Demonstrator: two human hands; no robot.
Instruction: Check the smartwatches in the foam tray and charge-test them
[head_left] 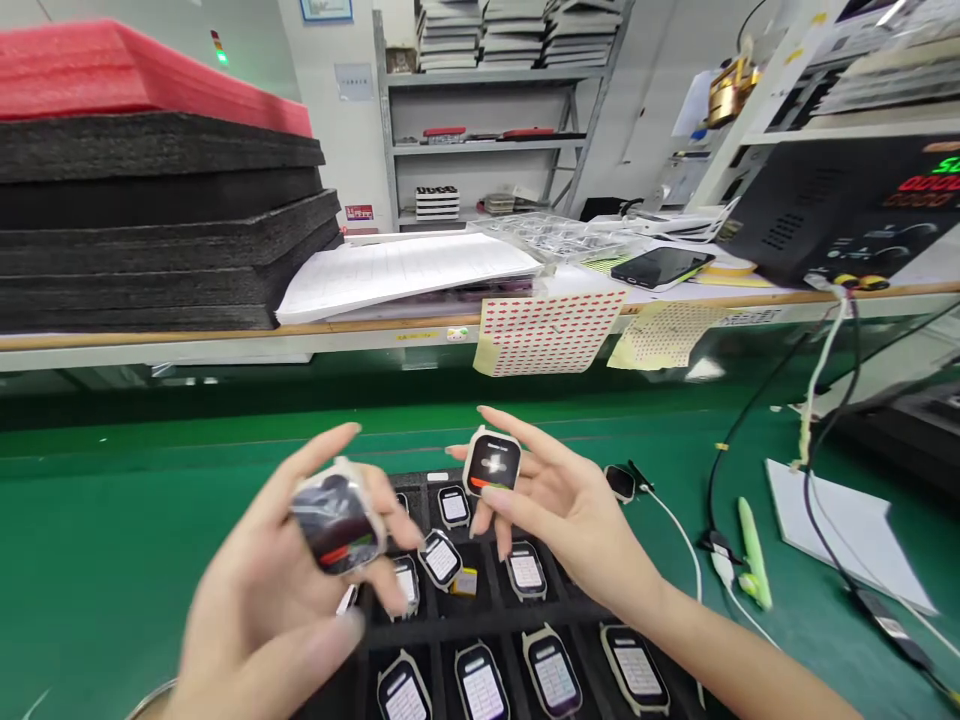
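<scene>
Hands apart over the black tray [442,629]
Toward its left, my left hand [251,600] grips a blurred watch [337,520]; toward its far edge, my right hand [566,505] pinches a lit watch [493,462].

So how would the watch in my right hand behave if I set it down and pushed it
The watch looks rigid, its squarish case unbent in the right hand. Its flat face suggests sliding, not rolling. The glossy screen could feel slippery.
</scene>
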